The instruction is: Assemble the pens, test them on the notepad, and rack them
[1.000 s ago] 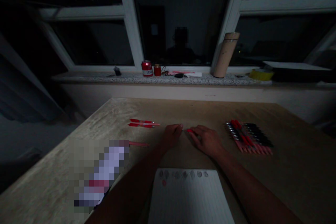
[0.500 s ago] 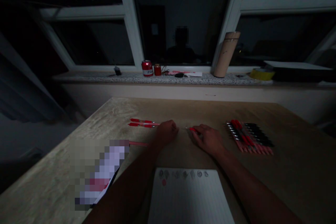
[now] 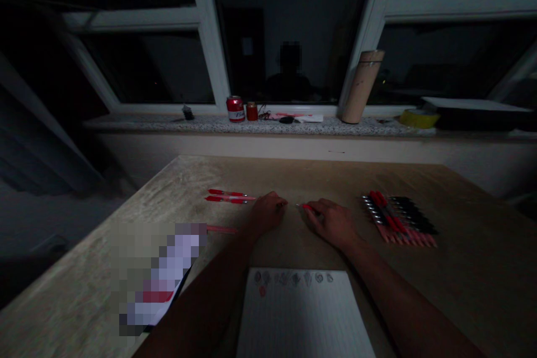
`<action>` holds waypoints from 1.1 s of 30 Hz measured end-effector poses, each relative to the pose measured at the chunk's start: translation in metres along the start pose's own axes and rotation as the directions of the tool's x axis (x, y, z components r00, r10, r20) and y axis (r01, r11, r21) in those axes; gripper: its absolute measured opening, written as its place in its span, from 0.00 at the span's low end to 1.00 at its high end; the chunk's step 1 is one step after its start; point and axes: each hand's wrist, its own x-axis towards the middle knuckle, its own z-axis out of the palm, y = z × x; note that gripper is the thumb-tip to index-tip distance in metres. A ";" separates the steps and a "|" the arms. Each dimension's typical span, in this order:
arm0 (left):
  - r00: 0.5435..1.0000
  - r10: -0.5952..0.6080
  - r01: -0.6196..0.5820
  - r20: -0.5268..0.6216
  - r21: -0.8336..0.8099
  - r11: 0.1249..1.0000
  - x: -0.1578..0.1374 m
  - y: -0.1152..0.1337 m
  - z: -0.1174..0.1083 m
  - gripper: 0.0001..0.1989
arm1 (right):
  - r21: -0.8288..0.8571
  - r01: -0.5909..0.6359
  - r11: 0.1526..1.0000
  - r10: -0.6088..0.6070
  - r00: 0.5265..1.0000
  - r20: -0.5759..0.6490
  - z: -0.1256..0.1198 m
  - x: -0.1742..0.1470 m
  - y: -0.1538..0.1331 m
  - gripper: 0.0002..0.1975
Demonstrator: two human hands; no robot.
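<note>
My right hand [image 3: 333, 222] is closed round a red pen [image 3: 307, 207], its bare metal tip pointing left toward my other hand. Facing it, my left hand [image 3: 266, 212] has its fingers curled shut; a small dark bit shows at the fingertips, too unclear to name. Two red pens [image 3: 226, 199] lie side by side just left of that hand, and a pink pencil [image 3: 222, 229] lies below them. Between my forearms rests a lined notebook [image 3: 302, 313] with a row of small dark scribbles and one red mark near its top.
On the right lies a row of black pens [image 3: 413, 215] with red pens [image 3: 386, 211] across them and pink pencils [image 3: 413, 239] beneath. A blurred-out flat item [image 3: 168, 279] is at left. The windowsill holds a red can [image 3: 235, 109], a tall bottle [image 3: 363, 86] and yellow tape [image 3: 417, 118].
My left fingers have shifted slightly, and a small dark bit now shows at their tips. My right hand stays in place with the red pen.
</note>
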 end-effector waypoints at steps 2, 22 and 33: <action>1.000 0.020 -0.020 -0.002 0.000 1.000 -0.001 0.000 0.001 0.12 | 0.001 0.002 1.000 -0.002 1.000 0.001 0.000 0.000 0.000 0.17; 0.986 0.058 -0.080 -0.153 -0.144 0.986 -0.001 0.009 0.000 0.11 | -0.007 0.017 1.000 -0.016 0.999 0.030 -0.003 0.001 -0.001 0.17; 0.970 0.176 -0.209 -0.168 -0.209 0.955 -0.002 0.020 -0.002 0.10 | -0.001 0.027 1.000 -0.027 0.999 0.038 -0.003 0.000 -0.002 0.17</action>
